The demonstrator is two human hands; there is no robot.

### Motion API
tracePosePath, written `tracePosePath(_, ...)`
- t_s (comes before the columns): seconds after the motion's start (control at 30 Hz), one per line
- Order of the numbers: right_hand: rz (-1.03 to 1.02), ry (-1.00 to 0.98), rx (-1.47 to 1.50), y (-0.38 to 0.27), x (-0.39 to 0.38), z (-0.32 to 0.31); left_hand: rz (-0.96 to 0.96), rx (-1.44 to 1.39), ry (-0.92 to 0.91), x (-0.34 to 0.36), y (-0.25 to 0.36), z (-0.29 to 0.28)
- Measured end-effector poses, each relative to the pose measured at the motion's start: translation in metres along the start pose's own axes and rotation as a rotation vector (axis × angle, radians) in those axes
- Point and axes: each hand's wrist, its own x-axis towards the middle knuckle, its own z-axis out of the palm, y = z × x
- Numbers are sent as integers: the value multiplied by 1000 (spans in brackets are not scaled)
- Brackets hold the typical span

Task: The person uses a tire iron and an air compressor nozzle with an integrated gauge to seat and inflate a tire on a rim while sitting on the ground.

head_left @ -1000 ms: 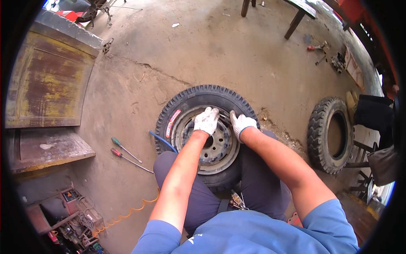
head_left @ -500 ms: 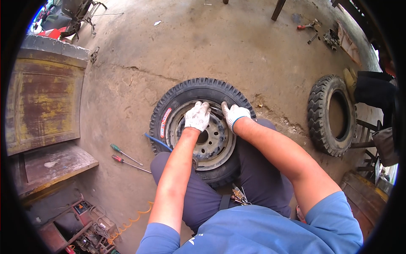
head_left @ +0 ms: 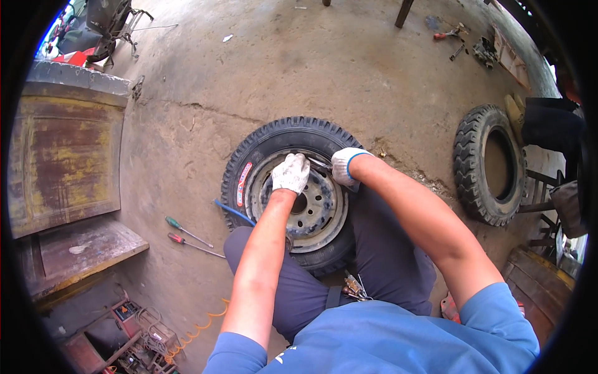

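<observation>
A black tyre [head_left: 261, 138] on a worn steel wheel rim [head_left: 336, 219] lies flat between my legs. My left hand [head_left: 291, 172], in a whitish work glove, presses on the upper part of the rim with its fingers curled down; what they hold, if anything, is hidden. To its right my right hand [head_left: 347, 166], also gloved, is closed round a thin metal bar [head_left: 319, 163]. The bar reaches from that fist toward the rim's upper edge near my left fingertips. A blue hose [head_left: 234, 212] runs across the tyre's left side.
Two screwdrivers, one green-handled [head_left: 189, 231] and one red-handled [head_left: 195, 245], lie left on the floor. Beyond them stands a wooden cabinet [head_left: 68, 156]. An orange coiled hose [head_left: 198, 327] lies below. Right, another tyre [head_left: 464, 165] stands beside a person's dark-clothed leg [head_left: 548, 124].
My right hand has shifted slightly right and turned into a fist round the metal bar, which shows more now. My left hand stays at nearly the same place on the rim.
</observation>
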Motion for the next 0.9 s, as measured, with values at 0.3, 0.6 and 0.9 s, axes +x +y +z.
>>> tracePosePath(0.3,-188,516,1824,-36,-109,-9,-52,56,42,-3,-4,18)
tracePosePath(0.6,-318,644,2119,-50,-56,14,-76,45,92,-10,6,8)
tracePosePath(0.9,-183,896,1869,-39,-47,7,-52,73,181,-6,8,16)
